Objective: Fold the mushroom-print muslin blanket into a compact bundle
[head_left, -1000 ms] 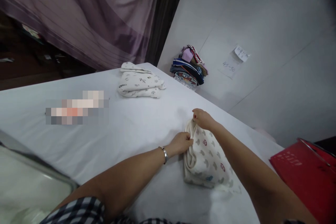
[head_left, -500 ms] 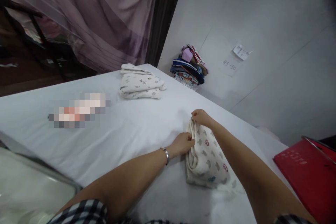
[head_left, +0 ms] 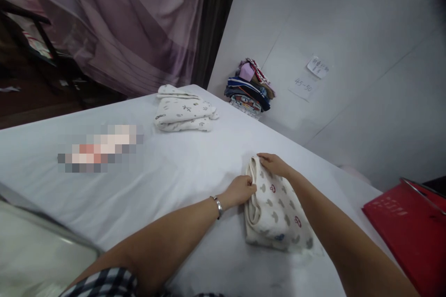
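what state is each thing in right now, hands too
mushroom-print cloth: folded in layers, held
left hand: pinching that cloth's edge
right hand: touching its far corner
leaf-print cloth: folded, lying flat
clothes stack: piled up
white sheet: slightly wrinkled
curtain: hanging in folds
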### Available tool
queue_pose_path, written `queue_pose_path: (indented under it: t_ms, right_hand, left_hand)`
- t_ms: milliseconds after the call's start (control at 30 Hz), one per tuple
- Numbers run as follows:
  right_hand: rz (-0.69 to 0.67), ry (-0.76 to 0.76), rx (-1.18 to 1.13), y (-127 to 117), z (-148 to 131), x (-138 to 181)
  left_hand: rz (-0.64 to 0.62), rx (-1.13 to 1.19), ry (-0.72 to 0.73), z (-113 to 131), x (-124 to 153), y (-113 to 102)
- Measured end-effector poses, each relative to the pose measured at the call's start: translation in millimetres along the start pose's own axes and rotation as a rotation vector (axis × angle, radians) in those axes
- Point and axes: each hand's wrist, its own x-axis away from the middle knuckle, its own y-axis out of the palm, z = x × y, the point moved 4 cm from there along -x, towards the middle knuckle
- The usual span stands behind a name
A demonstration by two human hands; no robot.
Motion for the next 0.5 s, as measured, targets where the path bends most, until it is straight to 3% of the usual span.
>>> queue_pose_path:
  t_ms: [100, 333, 500]
  right_hand:
    - [0.020, -0.054, 0.062, 2.9, 1.2, -2.8]
    - [0.077, 0.004, 0.021, 4.5, 4.7, -11.1]
    - [-0.015, -0.057, -0.053, 6.8, 0.3, -15.7]
  left_hand:
    - [-0.013, 0.003, -0.007, -0.1, -0.2, 0.1]
    - [0.006, 0.040, -0.072, -0.9, 0.1, 0.9]
    - [0.005, 0.015, -0.054, 3.6, 5.1, 0.1]
